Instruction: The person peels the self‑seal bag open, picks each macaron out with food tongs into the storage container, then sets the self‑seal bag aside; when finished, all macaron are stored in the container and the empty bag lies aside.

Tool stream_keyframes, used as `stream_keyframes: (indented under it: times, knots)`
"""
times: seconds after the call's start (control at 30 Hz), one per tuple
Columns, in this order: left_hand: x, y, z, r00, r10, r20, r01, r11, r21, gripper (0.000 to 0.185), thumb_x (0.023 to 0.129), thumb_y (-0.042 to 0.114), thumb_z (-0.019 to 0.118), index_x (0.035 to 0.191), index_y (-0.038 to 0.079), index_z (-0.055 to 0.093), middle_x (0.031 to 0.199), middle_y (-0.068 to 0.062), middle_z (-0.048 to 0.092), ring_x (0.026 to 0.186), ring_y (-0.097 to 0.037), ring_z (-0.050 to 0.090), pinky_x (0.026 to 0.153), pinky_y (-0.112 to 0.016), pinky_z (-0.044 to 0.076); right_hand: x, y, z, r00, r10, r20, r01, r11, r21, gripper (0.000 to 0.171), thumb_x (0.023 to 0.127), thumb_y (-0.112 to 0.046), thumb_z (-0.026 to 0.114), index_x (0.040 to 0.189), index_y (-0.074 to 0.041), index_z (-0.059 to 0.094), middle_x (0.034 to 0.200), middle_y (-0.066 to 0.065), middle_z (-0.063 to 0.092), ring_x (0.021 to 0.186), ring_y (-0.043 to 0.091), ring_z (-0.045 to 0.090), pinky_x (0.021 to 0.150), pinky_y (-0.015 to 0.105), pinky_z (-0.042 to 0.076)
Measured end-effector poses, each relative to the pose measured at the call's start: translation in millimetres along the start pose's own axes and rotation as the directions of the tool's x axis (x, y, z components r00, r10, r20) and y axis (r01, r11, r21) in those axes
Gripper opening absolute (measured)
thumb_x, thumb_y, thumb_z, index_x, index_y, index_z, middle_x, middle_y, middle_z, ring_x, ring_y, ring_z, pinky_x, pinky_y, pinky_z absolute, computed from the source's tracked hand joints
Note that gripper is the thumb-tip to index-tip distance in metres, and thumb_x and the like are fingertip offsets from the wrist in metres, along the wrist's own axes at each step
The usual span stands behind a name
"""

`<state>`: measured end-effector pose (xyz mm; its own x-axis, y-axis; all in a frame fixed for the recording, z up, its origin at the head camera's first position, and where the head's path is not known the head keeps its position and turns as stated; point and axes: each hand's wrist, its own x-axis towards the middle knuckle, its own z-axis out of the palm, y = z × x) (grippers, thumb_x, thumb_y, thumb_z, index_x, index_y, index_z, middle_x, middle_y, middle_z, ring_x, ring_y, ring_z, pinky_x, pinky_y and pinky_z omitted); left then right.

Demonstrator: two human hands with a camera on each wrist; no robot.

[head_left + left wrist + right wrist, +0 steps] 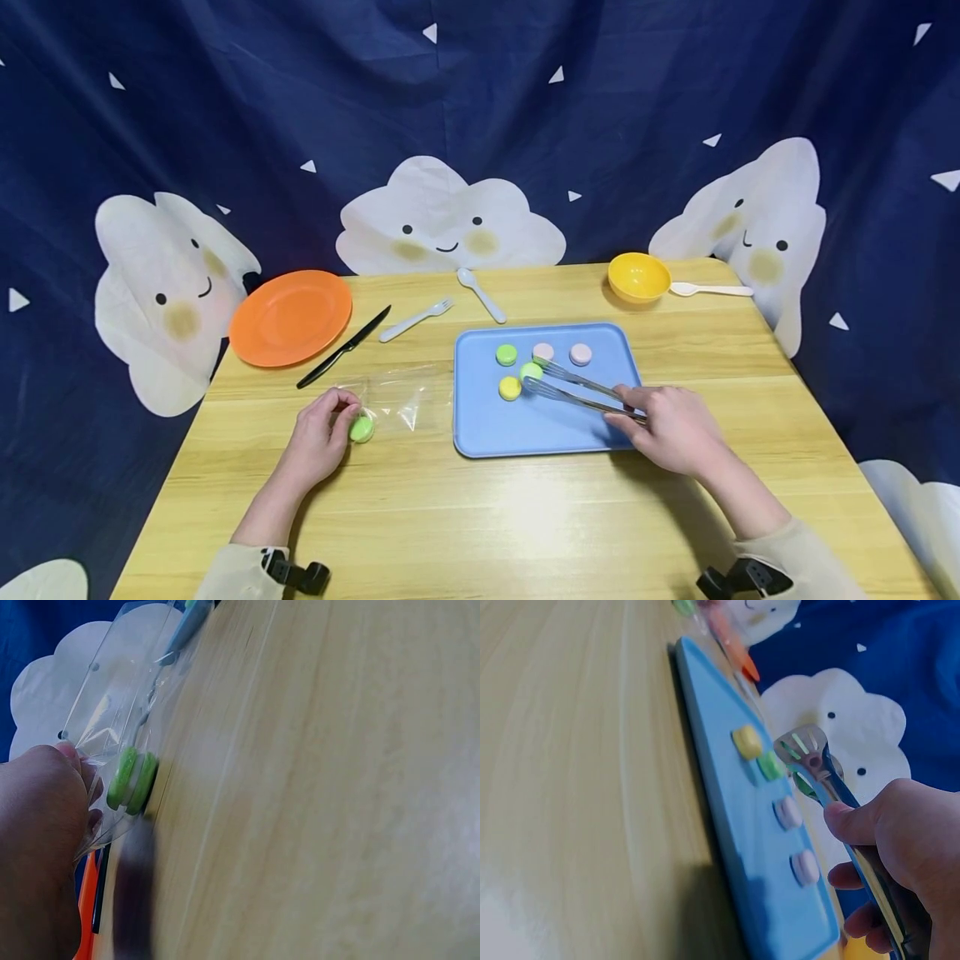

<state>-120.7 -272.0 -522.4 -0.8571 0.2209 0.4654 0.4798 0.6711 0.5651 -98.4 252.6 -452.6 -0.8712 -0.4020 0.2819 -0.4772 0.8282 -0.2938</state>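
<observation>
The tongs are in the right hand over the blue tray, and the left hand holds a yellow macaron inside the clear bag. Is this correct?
Not quite: the macaron in the clear bag is green, not yellow, as the head view and left wrist view show. The rest holds: the right hand grips the tongs over the blue tray, and the left hand holds the bag at that macaron.

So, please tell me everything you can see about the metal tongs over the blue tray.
The tongs look like shiny metal, with two long arms that end in flat slotted paddles. The right hand grips them at the handle end. They point left across the blue tray, with the arms slightly apart. The tips are around a light green macaron, next to a yellow macaron.
</observation>
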Motion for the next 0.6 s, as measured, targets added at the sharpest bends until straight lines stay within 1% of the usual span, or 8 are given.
stream_keyframes:
  times: [0.03,0.1,0.17,0.2,0.3,0.43,0.5,0.6]
  knots:
    - [0.0,-0.2,0.1,1.000,0.001,0.001,-0.001,1.000,-0.001,0.005,0.101,0.000,0.070,0.100,0.004,0.067,0.094,-0.002,0.069,0.088,-0.016,0.067,0.080,-0.015,0.047,-2.2,2.0,0.2,1.000,0.004,0.002,-0.004,1.000,-0.004,0.027,0.090,-0.033,0.085,0.107,-0.014,0.078,0.072,-0.010,0.065,0.055,0.004,0.044,0.048,0.032,0.038]
    - [0.0,-0.6,0.6,1.000,0.003,0.003,-0.003,1.000,-0.002,0.006,0.100,-0.002,0.070,0.100,0.004,0.067,0.094,-0.002,0.069,0.088,-0.016,0.067,0.081,-0.015,0.047,-5.9,5.7,0.9,1.000,0.018,0.012,-0.018,1.000,-0.014,0.022,0.090,-0.034,0.085,0.101,-0.017,0.076,0.064,-0.013,0.054,0.052,0.005,0.038,0.046,0.030,0.033]
    - [0.0,-0.8,0.5,1.000,0.003,0.003,-0.003,1.000,-0.002,0.010,0.098,-0.005,0.071,0.100,0.004,0.067,0.094,-0.002,0.069,0.088,-0.017,0.067,0.081,-0.014,0.047,-8.2,8.2,1.8,0.999,0.032,0.030,-0.032,0.999,-0.022,0.020,0.090,-0.034,0.084,0.099,-0.019,0.074,0.061,-0.014,0.042,0.050,0.006,0.034,0.045,0.029,0.030]
    - [0.1,-0.9,0.4,1.000,0.003,0.002,-0.003,1.000,-0.001,0.012,0.097,-0.006,0.071,0.100,0.004,0.067,0.094,-0.002,0.069,0.088,-0.017,0.068,0.082,-0.014,0.047,-9.2,9.0,2.3,0.998,0.041,0.039,-0.040,0.999,-0.024,0.020,0.091,-0.035,0.084,0.098,-0.020,0.073,0.060,-0.014,0.040,0.050,0.006,0.033,0.045,0.029,0.029]
    - [0.2,-0.8,0.2,1.000,-0.001,0.002,0.001,1.000,-0.002,0.014,0.096,-0.008,0.072,0.100,0.005,0.067,0.094,-0.002,0.069,0.089,-0.018,0.068,0.083,-0.014,0.047,-11.6,11.2,4.1,0.996,0.064,0.061,-0.062,0.998,-0.024,0.019,0.092,-0.036,0.083,0.100,-0.021,0.074,0.060,-0.014,0.039,0.050,0.006,0.032,0.044,0.030,0.029]
    - [-0.1,-0.5,-0.4,1.000,-0.012,0.009,0.012,1.000,-0.008,0.005,0.102,-0.001,0.069,0.100,0.004,0.067,0.094,-0.002,0.068,0.089,-0.018,0.067,0.083,-0.014,0.047,-13.2,13.5,6.9,0.994,0.079,0.076,-0.078,0.997,-0.022,0.017,0.093,-0.036,0.083,0.095,-0.024,0.070,0.059,-0.012,0.038,0.049,0.007,0.033,0.044,0.030,0.029]
    - [-0.2,-0.2,-0.7,1.000,-0.016,0.013,0.016,1.000,-0.007,0.003,0.103,0.003,0.067,0.100,0.003,0.067,0.095,-0.003,0.068,0.089,-0.018,0.066,0.083,-0.015,0.047,-13.7,14.6,8.3,0.993,0.085,0.080,-0.084,0.996,-0.020,0.018,0.093,-0.036,0.082,0.093,-0.026,0.068,0.059,-0.012,0.038,0.049,0.007,0.033,0.044,0.031,0.029]
    - [0.1,0.3,-1.0,1.000,-0.018,0.014,0.018,1.000,-0.003,0.004,0.102,0.001,0.068,0.100,0.003,0.066,0.094,-0.003,0.068,0.089,-0.017,0.066,0.083,-0.016,0.047,-14.1,15.9,10.1,0.992,0.095,0.088,-0.094,0.995,-0.015,0.018,0.093,-0.037,0.082,0.098,-0.023,0.072,0.059,-0.012,0.038,0.050,0.007,0.034,0.045,0.031,0.030]
